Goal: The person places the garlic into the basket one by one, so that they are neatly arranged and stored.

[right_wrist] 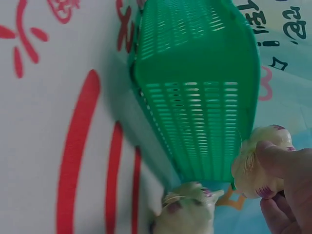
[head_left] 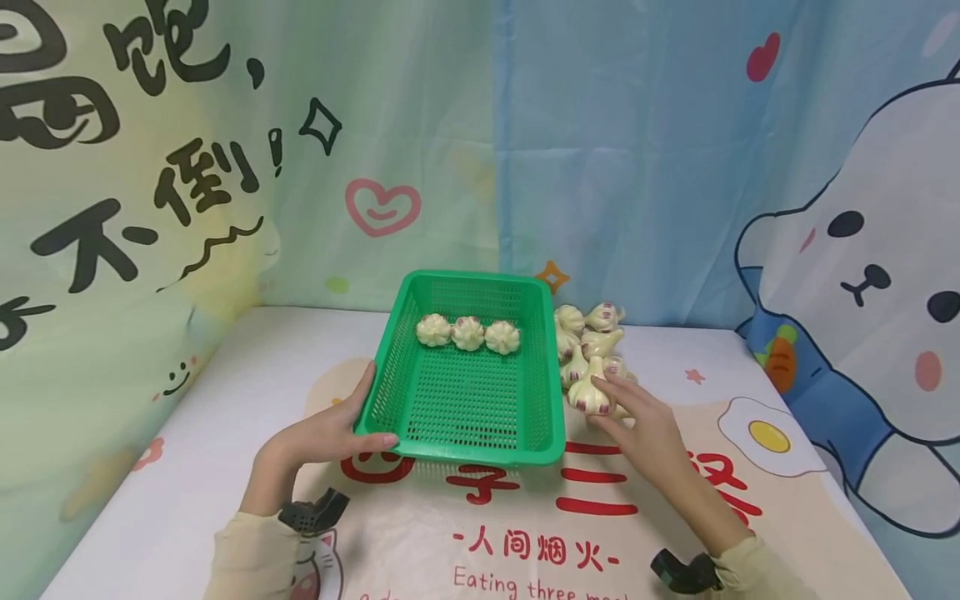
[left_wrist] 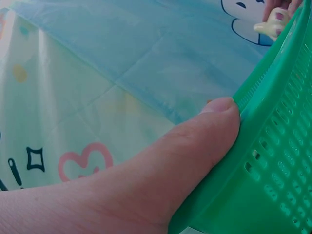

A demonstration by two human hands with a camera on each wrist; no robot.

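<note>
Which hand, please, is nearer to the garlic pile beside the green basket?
Right. The right hand holds a bulb at the near end of the garlic pile; the left hand grips the green basket on its left side, across from the pile.

3 garlic bulbs (head_left: 468, 333) lie in the basket (head_left: 480, 456), other bulbs (head_left: 600, 343) to its right.

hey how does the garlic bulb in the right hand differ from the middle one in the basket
The held bulb is pinched by the right hand; the middle bulb lies unheld in the green basket. The held bulb's stem points up in the head view; the middle bulb shows no stem. Both are pale.
</note>
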